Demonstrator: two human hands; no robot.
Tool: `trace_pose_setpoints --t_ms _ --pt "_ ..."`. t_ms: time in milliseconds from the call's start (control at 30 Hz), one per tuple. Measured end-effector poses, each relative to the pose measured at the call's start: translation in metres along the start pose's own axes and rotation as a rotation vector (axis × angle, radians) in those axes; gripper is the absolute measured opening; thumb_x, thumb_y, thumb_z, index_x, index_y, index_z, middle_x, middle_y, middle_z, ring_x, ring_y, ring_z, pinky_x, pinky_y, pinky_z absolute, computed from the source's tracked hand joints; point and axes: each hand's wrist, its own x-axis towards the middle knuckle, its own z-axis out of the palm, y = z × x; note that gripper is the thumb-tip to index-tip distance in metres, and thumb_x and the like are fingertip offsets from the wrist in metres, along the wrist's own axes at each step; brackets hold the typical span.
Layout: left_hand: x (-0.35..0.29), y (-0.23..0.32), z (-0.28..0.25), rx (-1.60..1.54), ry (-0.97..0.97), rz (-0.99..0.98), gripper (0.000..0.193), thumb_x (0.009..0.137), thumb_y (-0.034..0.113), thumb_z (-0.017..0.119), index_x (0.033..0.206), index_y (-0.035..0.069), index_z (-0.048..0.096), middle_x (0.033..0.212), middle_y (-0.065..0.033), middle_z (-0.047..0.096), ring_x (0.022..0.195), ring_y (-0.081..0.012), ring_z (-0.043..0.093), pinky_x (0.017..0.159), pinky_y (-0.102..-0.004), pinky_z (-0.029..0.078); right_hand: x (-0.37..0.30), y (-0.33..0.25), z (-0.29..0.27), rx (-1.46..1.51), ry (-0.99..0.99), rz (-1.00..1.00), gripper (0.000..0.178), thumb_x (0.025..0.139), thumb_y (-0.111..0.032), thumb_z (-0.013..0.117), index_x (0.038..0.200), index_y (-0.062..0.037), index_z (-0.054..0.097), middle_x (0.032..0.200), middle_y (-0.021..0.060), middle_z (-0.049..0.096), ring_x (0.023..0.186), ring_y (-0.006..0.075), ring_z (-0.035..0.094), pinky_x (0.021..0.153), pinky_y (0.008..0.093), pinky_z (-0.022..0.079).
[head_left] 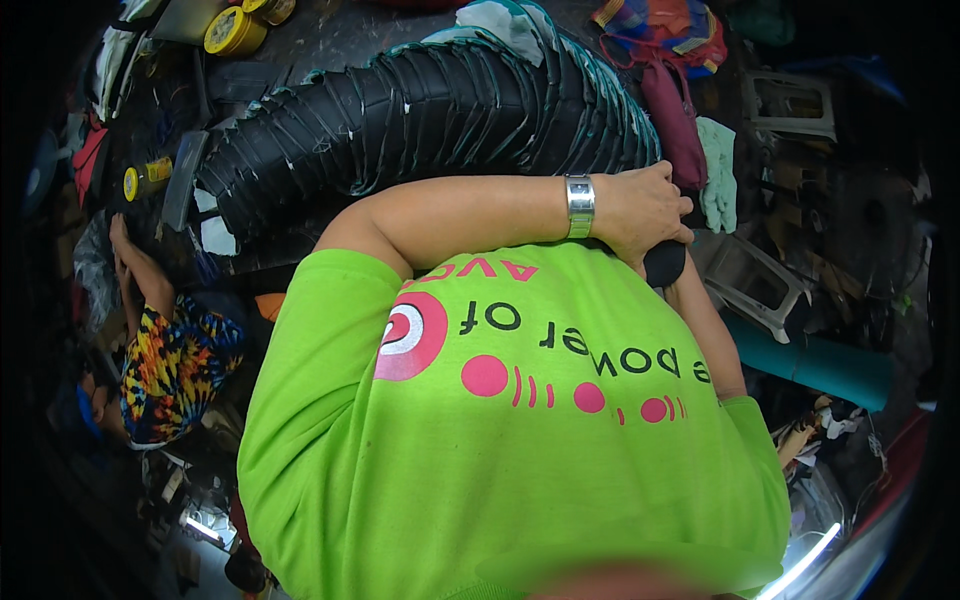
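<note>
- Across the chest, the left hand [645, 208] reaches over, fingers curled tight on a black object [664, 263].
- That object sits just below the black stitched roll [420, 115] on the cluttered workbench [330, 40].
- The right hand is hidden; its fingers cannot be told.

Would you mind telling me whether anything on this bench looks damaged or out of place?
The stack of black cut leather pieces leans over and fans toward the upper right, with white scraps poking out of its edges. The left hand presses on its right end; the right hand is hidden. Rags and tape rolls lie scattered around.
</note>
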Motion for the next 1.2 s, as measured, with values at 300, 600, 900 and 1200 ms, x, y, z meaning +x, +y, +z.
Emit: trace_pose_setpoints --t_ms 300,600,900,1200 --pt "-0.001 -0.001 -0.005 0.071 0.027 -0.029 0.073 0.063 0.066 0.074 0.122 0.025 0.064 0.105 -0.0047 0.063 0.100 -0.0198 0.062 0.083 -0.0376 0.036 -0.002 -0.001 -0.001 -0.002 0.017 0.005 0.054 0.089 -0.029 0.063 0.134 -0.0024 0.048 0.130 0.0096 0.057 0.112 0.0223 0.058 0.096 0.0341 0.047" --pt "-0.003 -0.010 0.006 -0.039 0.131 -0.009 0.064 0.060 0.062 0.076 0.108 0.021 0.068 0.104 -0.0040 0.062 0.105 -0.0206 0.056 0.084 -0.0383 0.033 0.008 -0.022 -0.009 -0.076 0.059 0.049 0.055 0.088 -0.029 0.065 0.134 -0.0023 0.048 0.130 0.0095 0.057 0.112 0.0224 0.058 0.095 0.0340 0.047" --pt "-0.115 -0.023 -0.046 -0.452 0.358 -0.110 0.053 0.081 0.039 0.071 0.125 0.011 0.061 0.124 -0.0135 0.059 0.114 -0.0312 0.058 0.096 -0.0411 0.046 0.027 -0.037 -0.015 -0.141 0.068 0.074 0.057 0.087 -0.029 0.067 0.134 -0.0023 0.048 0.130 0.0095 0.057 0.112 0.0225 0.058 0.095 0.0340 0.047" --pt "-0.484 -0.009 -0.018 -0.008 1.896 -1.484 0.021 0.089 0.007 0.065 0.109 0.000 0.065 0.099 -0.0063 0.069 0.088 -0.0132 0.063 0.079 -0.0259 0.050 0.033 -0.039 -0.017 -0.153 0.048 0.098 0.058 0.086 -0.029 0.069 0.134 -0.0022 0.048 0.129 0.0095 0.057 0.112 0.0226 0.058 0.095 0.0339 0.047"
